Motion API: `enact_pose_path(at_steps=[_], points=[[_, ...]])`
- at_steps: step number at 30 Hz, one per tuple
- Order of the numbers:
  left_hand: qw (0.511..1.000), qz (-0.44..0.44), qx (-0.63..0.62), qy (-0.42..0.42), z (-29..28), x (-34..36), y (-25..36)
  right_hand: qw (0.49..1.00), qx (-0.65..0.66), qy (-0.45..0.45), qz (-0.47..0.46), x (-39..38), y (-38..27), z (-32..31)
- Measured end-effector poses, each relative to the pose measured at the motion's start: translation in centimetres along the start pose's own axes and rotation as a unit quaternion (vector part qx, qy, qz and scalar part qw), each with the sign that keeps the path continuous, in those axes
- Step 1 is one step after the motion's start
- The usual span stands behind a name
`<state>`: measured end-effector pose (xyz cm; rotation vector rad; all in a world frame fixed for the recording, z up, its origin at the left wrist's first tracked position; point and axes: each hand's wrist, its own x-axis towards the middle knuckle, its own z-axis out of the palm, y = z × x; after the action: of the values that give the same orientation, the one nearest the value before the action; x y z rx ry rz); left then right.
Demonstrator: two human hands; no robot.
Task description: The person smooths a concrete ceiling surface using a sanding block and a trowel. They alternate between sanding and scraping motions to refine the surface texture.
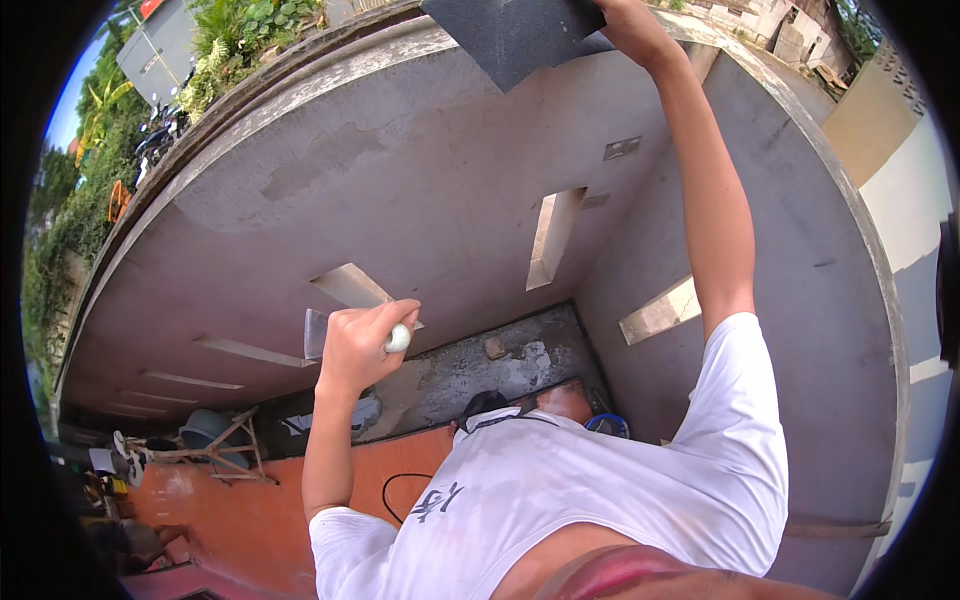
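My left hand is closed round the pale handle of a scraper, whose flat blade shows on the hand's left side. It is held out at chest height, in front of the grey wall. My right arm stretches far up and forward. At its end my right hand grips a dark grey flat board by its right side, near the wall's top edge. The hand's fingers are partly cut off by the upper rim of the picture. A patchy, rougher area marks the plaster left of the board.
Narrow slots pierce the wall, which meets a second wall at a right-hand corner. Below lie a rough cement strip and an orange floor. A wooden stand with a basin stands lower left; a blue round container sits near the corner.
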<state>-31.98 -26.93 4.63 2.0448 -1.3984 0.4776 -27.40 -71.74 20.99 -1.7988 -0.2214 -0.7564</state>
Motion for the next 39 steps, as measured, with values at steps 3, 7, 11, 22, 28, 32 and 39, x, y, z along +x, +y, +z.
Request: enact_pose_path(at_steps=[3, 7, 11, 22, 28, 32, 39], points=[[0.971, -0.201, 0.098, 0.078, -2.8, -2.1, -3.4, 0.984, -0.147, -0.096, 0.022, 0.8, 0.5, 2.3], [0.88, -0.365, 0.142, 0.268, -5.9, -6.3, -10.4, 0.98, -0.152, -0.107, 0.071, 0.7, 3.7, -2.0], [0.811, -0.409, 0.177, 0.379, -8.1, -9.2, -17.7, 0.992, -0.099, 0.001, 0.084, 0.7, 5.4, -11.7], [0.637, -0.351, 0.253, 0.638, -7.5, -3.5, -29.3, 0.984, -0.076, 0.154, 0.055, 3.2, 7.8, -16.5], [0.562, -0.334, 0.309, 0.691, -5.9, -1.7, -30.1, 0.98, 0.03, 0.185, 0.07, 3.7, 6.6, -13.7], [0.565, -0.331, 0.322, 0.684, -5.7, -2.2, -31.2, 0.978, 0.063, 0.167, 0.109, 5.1, 8.2, -16.5], [0.568, -0.306, 0.319, 0.694, -6.0, -2.8, -31.6, 0.982, 0.071, 0.176, -0.009, 3.7, 2.2, -14.8]])
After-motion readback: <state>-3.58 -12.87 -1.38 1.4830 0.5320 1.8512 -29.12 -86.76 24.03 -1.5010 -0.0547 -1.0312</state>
